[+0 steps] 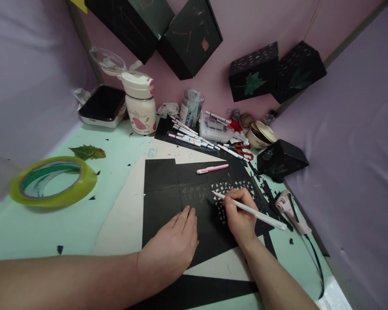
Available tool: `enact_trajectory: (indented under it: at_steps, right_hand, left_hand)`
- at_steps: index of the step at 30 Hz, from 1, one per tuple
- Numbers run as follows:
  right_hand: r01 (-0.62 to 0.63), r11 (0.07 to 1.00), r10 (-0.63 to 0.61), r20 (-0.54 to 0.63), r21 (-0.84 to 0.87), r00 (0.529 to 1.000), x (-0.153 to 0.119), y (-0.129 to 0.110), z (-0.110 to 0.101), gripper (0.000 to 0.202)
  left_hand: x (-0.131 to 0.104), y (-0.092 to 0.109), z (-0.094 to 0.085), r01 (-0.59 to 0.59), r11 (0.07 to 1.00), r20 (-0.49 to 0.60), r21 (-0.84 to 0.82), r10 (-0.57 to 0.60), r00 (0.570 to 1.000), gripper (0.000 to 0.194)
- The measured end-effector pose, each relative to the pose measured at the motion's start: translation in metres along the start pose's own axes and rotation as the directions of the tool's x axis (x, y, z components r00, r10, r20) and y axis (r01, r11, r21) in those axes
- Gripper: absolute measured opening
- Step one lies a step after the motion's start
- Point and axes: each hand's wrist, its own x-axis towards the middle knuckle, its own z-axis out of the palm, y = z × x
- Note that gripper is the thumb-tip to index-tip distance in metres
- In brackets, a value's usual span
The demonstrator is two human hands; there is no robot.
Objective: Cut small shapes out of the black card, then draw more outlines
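Note:
Black card (160, 219) with fold lines lies in front of me on white paper (119, 219). My left hand (173, 243) rests flat on the card, its fingers stretched out. In my right hand (241, 215) is a slim white pen (261, 217), its tip touching or just above the card. Many small white triangles (221, 211) show on the card's right part, some hidden by the right hand. Faint pencil-like outlines (194, 193) run between the hands. A pink pen (212, 168) lies near the card's far edge.
Yellow-green tape (87, 189) and a leaf (88, 152) lie left. Behind stand a white bottle (140, 107), a jar (192, 107) and several markers (194, 137). Red-handled scissors (244, 153), a black box (281, 159) and a corded glue-gun-like tool (292, 211) sit right. Black boxes (190, 38) hang above.

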Motion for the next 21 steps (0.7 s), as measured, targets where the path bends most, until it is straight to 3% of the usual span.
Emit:
enact_trajectory:
  at_steps: [12, 15, 18, 21]
  right_hand:
    - [-0.005, 1.0, 0.005, -0.009, -0.001, 1.0, 0.0, -0.001, 0.0, 0.015]
    - [-0.01, 0.996, 0.006, -0.043, -0.083, 0.999, 0.0, -0.004, 0.0, 0.012]
    - [-0.069, 0.979, 0.057, -0.068, -0.194, 0.996, 0.001, -0.016, -0.003, 0.003]
    - [-0.161, 0.964, 0.165, 0.001, -0.21, 0.986, 0.007, -0.035, -0.011, 0.008]
  left_hand:
    - [0.002, 0.0, -0.001, -0.005, 1.0, 0.023, -0.011, 0.005, 1.0, 0.038]
    - [0.001, 0.001, -0.001, -0.003, 1.0, 0.023, -0.003, 0.003, 1.0, 0.038]
    - [0.001, 0.002, 0.001, -0.007, 1.0, 0.028, -0.003, 0.007, 1.0, 0.039]
    - [0.001, 0.002, 0.002, -0.024, 1.0, 0.048, -0.01, 0.024, 0.999, 0.04]
